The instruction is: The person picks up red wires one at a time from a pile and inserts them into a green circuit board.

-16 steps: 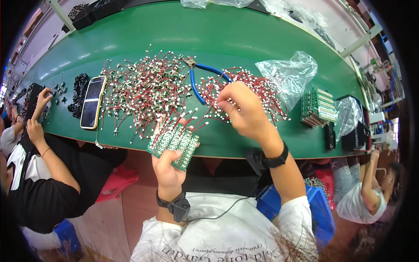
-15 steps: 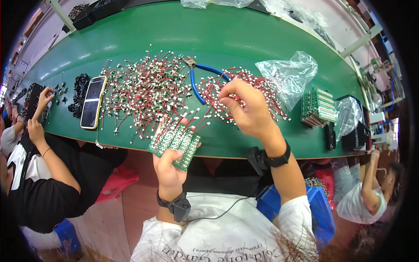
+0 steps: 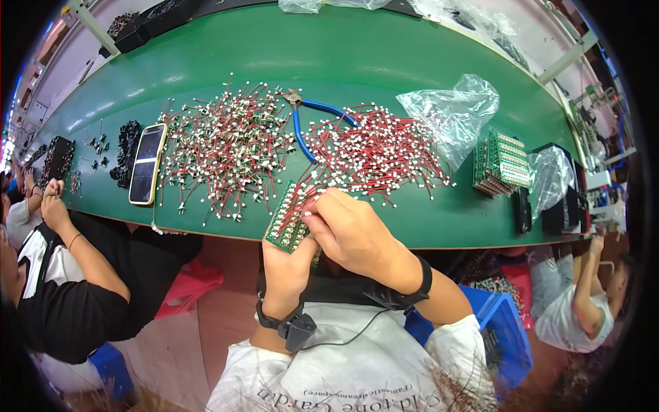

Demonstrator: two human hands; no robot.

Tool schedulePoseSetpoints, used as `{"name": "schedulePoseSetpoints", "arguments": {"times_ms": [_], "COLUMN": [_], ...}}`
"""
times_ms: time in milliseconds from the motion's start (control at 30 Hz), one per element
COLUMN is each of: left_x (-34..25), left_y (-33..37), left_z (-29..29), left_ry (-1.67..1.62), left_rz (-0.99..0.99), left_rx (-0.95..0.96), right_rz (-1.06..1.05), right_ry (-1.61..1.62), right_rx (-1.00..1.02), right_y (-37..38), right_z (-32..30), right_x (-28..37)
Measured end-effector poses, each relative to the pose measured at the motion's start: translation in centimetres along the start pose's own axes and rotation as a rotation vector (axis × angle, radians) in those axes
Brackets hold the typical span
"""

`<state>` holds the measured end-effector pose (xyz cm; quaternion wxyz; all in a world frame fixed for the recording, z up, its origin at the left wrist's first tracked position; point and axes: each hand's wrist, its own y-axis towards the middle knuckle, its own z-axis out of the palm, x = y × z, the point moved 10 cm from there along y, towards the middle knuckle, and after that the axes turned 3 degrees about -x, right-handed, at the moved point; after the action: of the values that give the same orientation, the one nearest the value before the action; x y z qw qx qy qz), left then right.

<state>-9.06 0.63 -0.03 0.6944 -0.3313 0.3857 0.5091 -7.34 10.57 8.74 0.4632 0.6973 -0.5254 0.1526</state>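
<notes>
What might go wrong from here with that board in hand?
The left hand grips the green circuit board while the right hand works close over it, so a finger might snag the loose red wires there.

The blue-handled pliers lie open between the left wire pile and the right wire pile; lifting them could drag wires and mix the piles.

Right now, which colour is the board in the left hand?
The board is green; it shows best in the head view.
</notes>
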Motion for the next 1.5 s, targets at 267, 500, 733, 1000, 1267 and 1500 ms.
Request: {"name": "schedulePoseSetpoints", "arguments": {"times_ms": [267,500,733,1000,1267,1500], "left_x": [0.0,-0.5,-1.4,-0.9,-3.2,-3.0], "left_y": [-0.2,-0.5,-1.0,-1.1,0.5,0.7], "left_z": [0.9,1.8,2.0,1.1,-3.7,-4.3], "left_ry": [0.089,0.243,0.417,0.345,-0.056,-0.075], "left_rz": [0.047,0.102,0.139,0.042,0.142,0.141], "left_rx": [0.029,0.124,0.187,0.135,-0.152,-0.200], "right_rz": [-0.026,-0.013,-0.107,-0.122,0.187,0.116], "right_ry": [0.012,-0.101,-0.211,-0.272,-0.204,-0.279], "right_rx": [-0.027,0.015,0.077,-0.033,-0.288,0.064], "right_y": [-0.4,-0.2,-0.4,-0.8,1.1,0.4], "right_z": [-0.3,-0.9,-0.6,0.0,-7.3,-2.6], "right_x": [-0.4,0.5,1.9,1.8,-5.9,-7.0]}}
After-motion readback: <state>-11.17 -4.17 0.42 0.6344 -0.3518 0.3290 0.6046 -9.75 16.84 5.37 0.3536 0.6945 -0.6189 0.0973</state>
